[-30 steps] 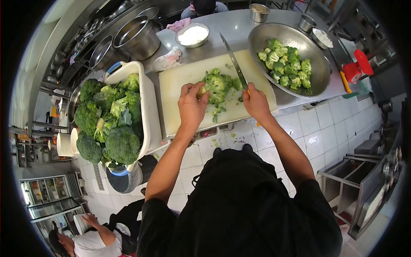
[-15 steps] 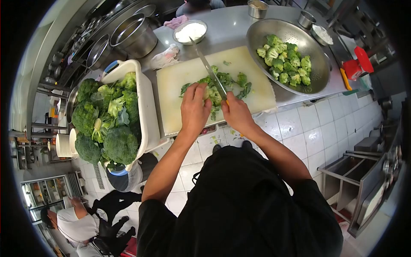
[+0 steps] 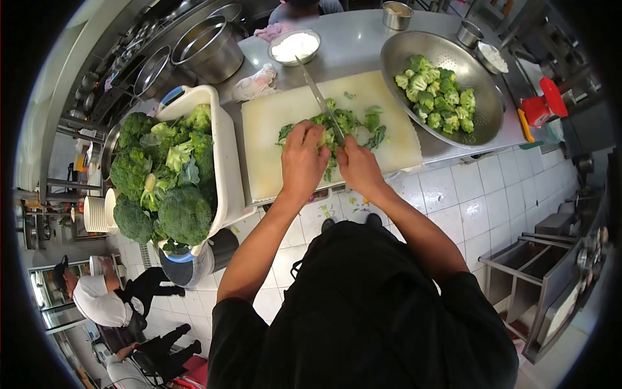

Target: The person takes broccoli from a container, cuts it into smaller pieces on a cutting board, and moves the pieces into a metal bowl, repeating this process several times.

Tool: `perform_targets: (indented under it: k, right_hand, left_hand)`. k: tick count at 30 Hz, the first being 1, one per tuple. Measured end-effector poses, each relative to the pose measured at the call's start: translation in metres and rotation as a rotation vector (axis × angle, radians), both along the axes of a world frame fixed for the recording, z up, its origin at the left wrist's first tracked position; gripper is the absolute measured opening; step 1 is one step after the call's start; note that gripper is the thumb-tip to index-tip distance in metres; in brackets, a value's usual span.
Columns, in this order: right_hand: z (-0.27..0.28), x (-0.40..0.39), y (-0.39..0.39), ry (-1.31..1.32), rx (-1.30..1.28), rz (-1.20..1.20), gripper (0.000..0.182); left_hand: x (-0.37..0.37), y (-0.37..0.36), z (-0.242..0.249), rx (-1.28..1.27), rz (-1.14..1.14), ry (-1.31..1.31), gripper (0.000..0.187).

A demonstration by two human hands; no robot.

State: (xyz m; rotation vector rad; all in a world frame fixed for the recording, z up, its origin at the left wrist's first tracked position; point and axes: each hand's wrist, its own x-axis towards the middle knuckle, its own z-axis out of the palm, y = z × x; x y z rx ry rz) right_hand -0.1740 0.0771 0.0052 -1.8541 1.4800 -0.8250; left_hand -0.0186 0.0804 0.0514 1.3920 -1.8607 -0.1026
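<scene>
At the centre of the frame, the left hand (image 3: 303, 157) clamps the broccoli (image 3: 342, 125) on the cutting board (image 3: 272, 139); the right hand (image 3: 358, 166) grips the knife (image 3: 319, 99). Its blade runs beside the left fingers, so a slip could nick them.

Commercial kitchen, prep station.
Stainless-steel desk (image 3: 363, 48) carrying large steel pots (image 3: 210, 48), a colander (image 3: 492, 117) of florets and a cutting board (image 3: 272, 149); stacked plates (image 3: 96, 214); white-tiled floor (image 3: 466, 201); uniformed staff (image 3: 97, 301) nearby.

The hands (image 3: 330, 162) hide the knife (image 3: 319, 100) handle and part of the broccoli (image 3: 346, 123).
</scene>
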Motion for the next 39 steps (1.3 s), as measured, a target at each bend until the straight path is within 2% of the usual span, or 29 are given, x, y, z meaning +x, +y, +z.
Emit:
perform_targets:
  k: [2, 5, 9, 12, 14, 16, 19, 26, 29, 32, 35, 39]
  right_hand:
    - [0.0, -0.004, -0.006, -0.053, 0.067, 0.004, 0.022]
    - [0.0, -0.021, -0.02, -0.273, 0.353, 0.049, 0.026]
    - [0.006, -0.038, -0.026, -0.137, 0.18, -0.036, 0.03]
    - [-0.002, -0.048, -0.032, -0.112, 0.137, -0.084, 0.03]
    - [0.005, -0.056, -0.032, -0.069, 0.118, -0.108, 0.029]
    - [0.015, -0.057, -0.026, -0.028, 0.099, -0.083, 0.027]
    - [0.026, -0.048, -0.011, -0.014, 0.03, -0.022, 0.022]
    - [0.052, -0.014, -0.004, -0.083, -0.092, 0.02, 0.019]
    - [0.013, -0.002, -0.009, -0.073, -0.161, 0.055, 0.019]
    - [0.008, 0.0, -0.008, 0.017, -0.012, 0.105, 0.018]
    - [0.006, -0.003, -0.004, 0.044, -0.051, 0.064, 0.019]
    - [0.015, -0.024, -0.024, -0.119, 0.186, 0.119, 0.023]
  left_hand:
    - [0.0, -0.001, 0.001, 0.056, 0.032, 0.03, 0.043]
    - [0.002, 0.001, 0.009, 0.13, 0.091, 0.059, 0.043]
    - [0.005, -0.009, 0.017, 0.239, 0.231, 0.028, 0.041]
    - [0.023, -0.021, 0.01, 0.226, 0.161, 0.111, 0.037]
    - [0.027, -0.023, 0.01, 0.22, 0.028, 0.089, 0.036]
    - [0.03, -0.019, 0.004, 0.116, -0.132, 0.033, 0.037]
    - [0.034, -0.009, -0.003, 0.126, -0.242, 0.058, 0.04]
    - [0.038, 0.002, -0.003, 0.05, -0.262, -0.057, 0.042]
    - [0.037, 0.002, -0.005, 0.035, -0.24, -0.059, 0.042]
    - [0.037, 0.001, -0.002, 0.024, -0.244, -0.06, 0.042]
    - [0.035, 0.008, 0.0, 0.039, -0.255, -0.078, 0.042]
    - [0.036, 0.006, -0.003, 0.036, -0.241, -0.078, 0.043]
